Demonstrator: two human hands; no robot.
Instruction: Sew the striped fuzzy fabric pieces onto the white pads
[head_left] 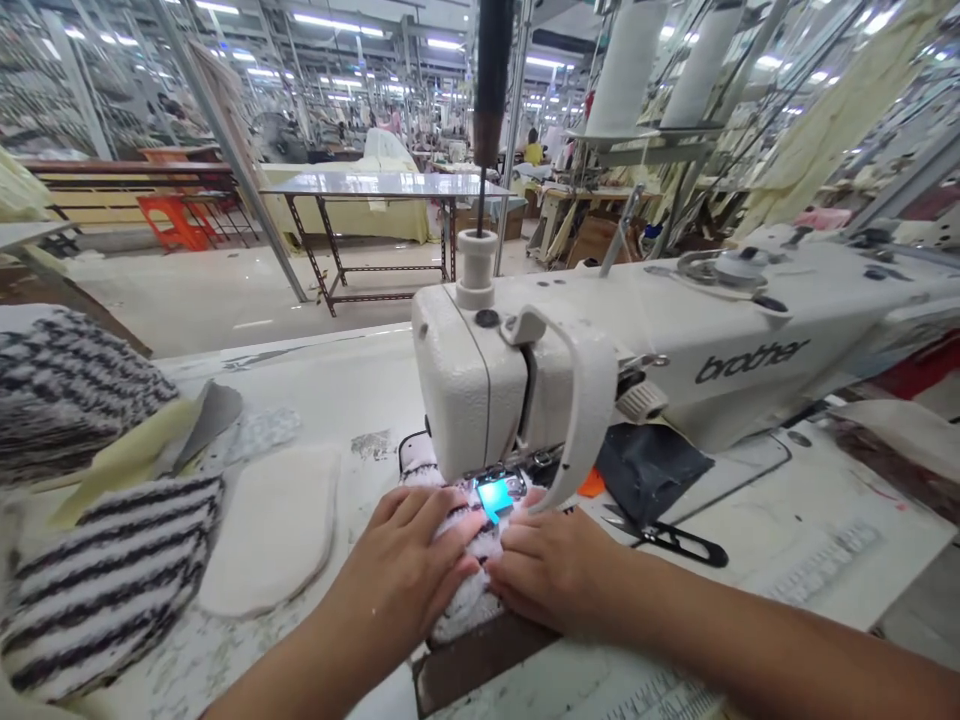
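My left hand point(409, 560) and my right hand point(551, 565) lie flat on a fuzzy black-and-white striped fabric piece point(469, 600), one at each side of the presser foot point(495, 492). The fabric runs under the head of a white Brother sewing machine point(600, 350), where a small blue light glows on the needle area. The needle itself is hidden behind the machine head. To my left are a striped fabric stack point(112, 585) and a cream oval pad point(270, 530). Black-handled thread snips point(667, 541) lie beyond my right hand.
A dark fabric piece point(652, 470) and a small orange object point(591, 484) lie behind the snips. Thread cones point(626, 60) stand above the machine. Behind it are a metal-legged table point(382, 185), an orange stool point(174, 222) and distant workers.
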